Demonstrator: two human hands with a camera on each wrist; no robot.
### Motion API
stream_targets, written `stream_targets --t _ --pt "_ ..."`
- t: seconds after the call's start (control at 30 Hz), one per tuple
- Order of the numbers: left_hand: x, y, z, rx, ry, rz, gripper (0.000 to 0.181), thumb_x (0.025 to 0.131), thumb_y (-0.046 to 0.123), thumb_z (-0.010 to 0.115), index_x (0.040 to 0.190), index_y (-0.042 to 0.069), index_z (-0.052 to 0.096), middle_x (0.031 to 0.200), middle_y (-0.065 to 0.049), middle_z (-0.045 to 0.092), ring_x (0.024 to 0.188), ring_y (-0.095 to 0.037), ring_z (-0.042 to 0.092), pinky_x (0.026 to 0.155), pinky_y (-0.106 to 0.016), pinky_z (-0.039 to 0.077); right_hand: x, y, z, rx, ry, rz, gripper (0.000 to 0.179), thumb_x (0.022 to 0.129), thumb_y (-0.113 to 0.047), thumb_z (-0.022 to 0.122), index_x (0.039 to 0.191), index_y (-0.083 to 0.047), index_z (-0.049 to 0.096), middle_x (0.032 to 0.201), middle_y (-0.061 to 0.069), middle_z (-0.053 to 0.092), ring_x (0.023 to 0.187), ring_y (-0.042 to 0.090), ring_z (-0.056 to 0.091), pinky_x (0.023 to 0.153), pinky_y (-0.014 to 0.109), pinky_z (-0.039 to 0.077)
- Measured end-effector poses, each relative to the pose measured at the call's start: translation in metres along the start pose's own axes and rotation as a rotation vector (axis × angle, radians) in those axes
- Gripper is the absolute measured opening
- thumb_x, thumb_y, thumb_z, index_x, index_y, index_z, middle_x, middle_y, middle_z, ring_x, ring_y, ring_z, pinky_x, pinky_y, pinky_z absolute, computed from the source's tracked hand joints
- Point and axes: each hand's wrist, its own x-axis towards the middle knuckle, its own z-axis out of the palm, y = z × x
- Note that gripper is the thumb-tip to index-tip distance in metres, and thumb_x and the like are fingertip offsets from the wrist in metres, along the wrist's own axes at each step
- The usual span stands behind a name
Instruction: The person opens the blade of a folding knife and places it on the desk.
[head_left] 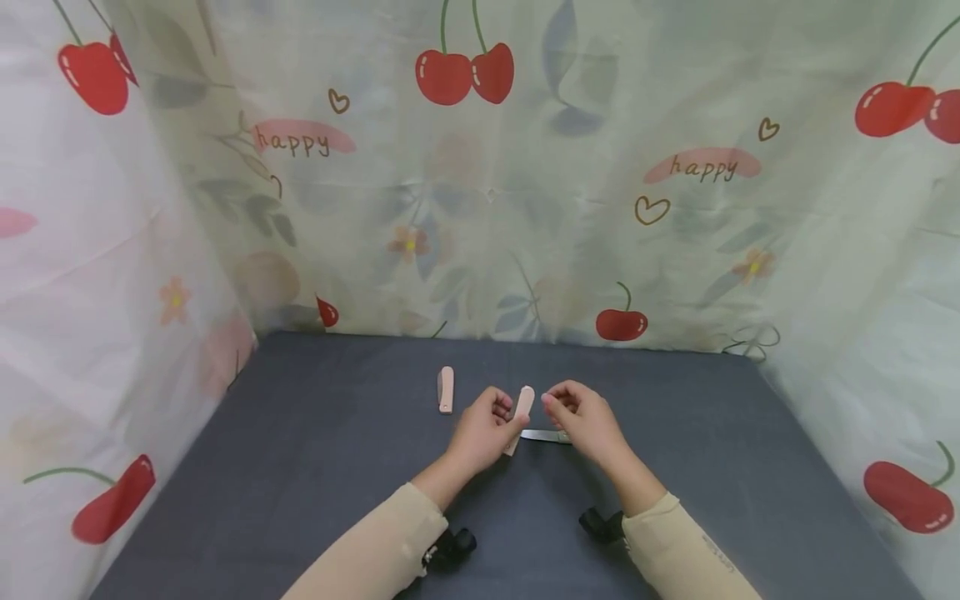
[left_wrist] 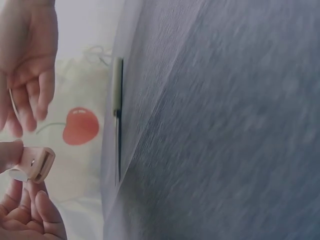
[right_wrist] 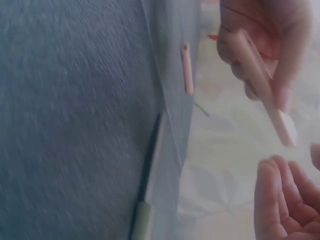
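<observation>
My left hand (head_left: pixel 483 429) pinches a pink folding knife (head_left: pixel 524 403) between thumb and fingers, held tilted above the table. In the left wrist view, the pink handle's (left_wrist: pixel 44 164) end shows a slot, with a bit of pale metal below it. The right hand (head_left: pixel 590 421) hovers just right of that knife, fingers loosely bent and holding nothing; a gap separates them in the right wrist view. Beneath the hands lies a knife with a pale green handle (left_wrist: pixel 117 85) and its blade (head_left: pixel 543 435) out, pointing left. Part of its handle is hidden by the right hand in the head view.
A second pink folding knife (head_left: pixel 446 390) lies on the dark grey tablecloth (head_left: pixel 337 417), behind and left of the hands. Curtains (head_left: pixel 487 183) printed with cherries hang along the back and both sides of the table. Black wrist cameras (head_left: pixel 453 546) sit below the sleeves.
</observation>
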Motion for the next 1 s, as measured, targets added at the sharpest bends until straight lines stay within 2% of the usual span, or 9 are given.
stream_targets --t 0.2,0.33,0.43,0.67,0.83,0.93,1.0 --pt "-0.007 0.002 0.006 -0.033 -0.026 0.021 0.026 0.094 0.026 0.073 0.104 0.009 0.057 0.086 0.002 0.061 0.073 -0.009 0.057 0.061 -0.024 0.049 0.001 0.002 0.013 0.099 0.033 -0.021 0.024 0.100 -0.024 0.064 0.110 -0.002 0.066 0.093 0.016 0.069 0.083 0.034 0.070 0.073 0.041 0.059" --pt "-0.010 0.003 0.006 -0.014 -0.041 0.034 0.023 0.094 0.026 0.072 0.102 0.011 0.057 0.087 0.003 0.061 0.074 -0.009 0.057 0.062 -0.024 0.049 0.001 0.004 0.017 0.112 0.022 -0.041 0.023 0.100 -0.023 0.063 0.108 -0.001 0.066 0.087 0.010 0.069 0.075 0.024 0.069 0.069 0.037 0.058" --pt "-0.012 0.002 0.004 0.009 -0.054 0.051 0.021 0.095 0.027 0.071 0.100 0.012 0.057 0.086 0.004 0.061 0.073 -0.008 0.058 0.062 -0.024 0.049 0.001 0.004 0.019 0.116 -0.001 -0.042 0.023 0.102 -0.021 0.061 0.108 0.001 0.065 0.086 0.008 0.068 0.073 0.021 0.067 0.069 0.038 0.058" --pt "-0.011 -0.004 -0.005 0.061 -0.153 0.119 0.023 0.102 0.034 0.060 0.093 0.014 0.055 0.074 0.003 0.055 0.061 -0.008 0.051 0.054 -0.024 0.042 -0.001 0.004 0.022 0.136 -0.098 -0.082 0.018 0.103 -0.010 0.055 0.108 0.006 0.062 0.087 0.013 0.066 0.077 0.032 0.066 0.073 0.051 0.055" --pt "-0.008 -0.007 -0.012 0.092 -0.249 0.170 0.025 0.104 0.034 0.055 0.087 0.015 0.056 0.068 0.005 0.048 0.057 -0.009 0.044 0.053 -0.024 0.037 -0.003 0.003 0.021 0.163 -0.158 -0.126 0.016 0.103 -0.011 0.057 0.105 0.004 0.063 0.085 0.010 0.066 0.072 0.020 0.064 0.071 0.046 0.056" --pt "-0.008 -0.008 -0.015 0.062 -0.264 0.186 0.024 0.104 0.029 0.056 0.084 0.015 0.057 0.067 0.005 0.046 0.057 -0.008 0.043 0.055 -0.023 0.036 -0.003 0.005 0.019 0.210 -0.183 -0.148 0.018 0.103 -0.012 0.057 0.107 0.005 0.063 0.087 0.010 0.066 0.072 0.016 0.064 0.070 0.044 0.056" --pt "-0.008 -0.008 -0.017 0.033 -0.240 0.193 0.024 0.103 0.026 0.058 0.082 0.014 0.056 0.066 0.005 0.043 0.057 -0.008 0.041 0.055 -0.023 0.034 -0.002 0.007 0.019 0.228 -0.186 -0.146 0.019 0.103 -0.012 0.057 0.107 0.005 0.062 0.088 0.012 0.066 0.073 0.017 0.064 0.069 0.043 0.057"
